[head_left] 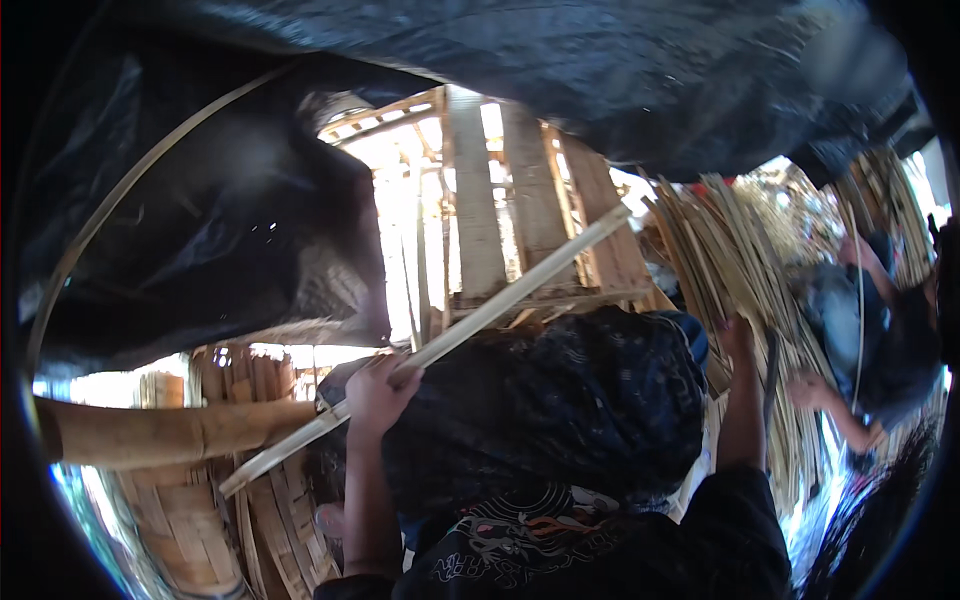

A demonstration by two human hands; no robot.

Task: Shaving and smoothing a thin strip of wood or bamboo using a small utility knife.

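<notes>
A long pale bamboo strip [520, 290] slants across the view, from low on the left up to the planks at centre. My left hand [382, 393] is closed around its lower part, thumb on top. Off to the right, my right hand [738, 338] is raised beside a pile of split bamboo strips [715, 250], its fingers curled. A narrow dark blade-like thing [771, 375] shows beside that wrist; whether the hand holds it I cannot make out. Dark cloth [540, 400] covers my lap, below the strip.
A thick bamboo pole [170, 432] juts in at left above woven bamboo [180, 515]. Upright planks [475, 200] stand ahead. Black plastic sheeting [600, 80] hangs overhead and at left, with a thin bent strip [130, 180] before it. Another person [900, 340] sits close at right.
</notes>
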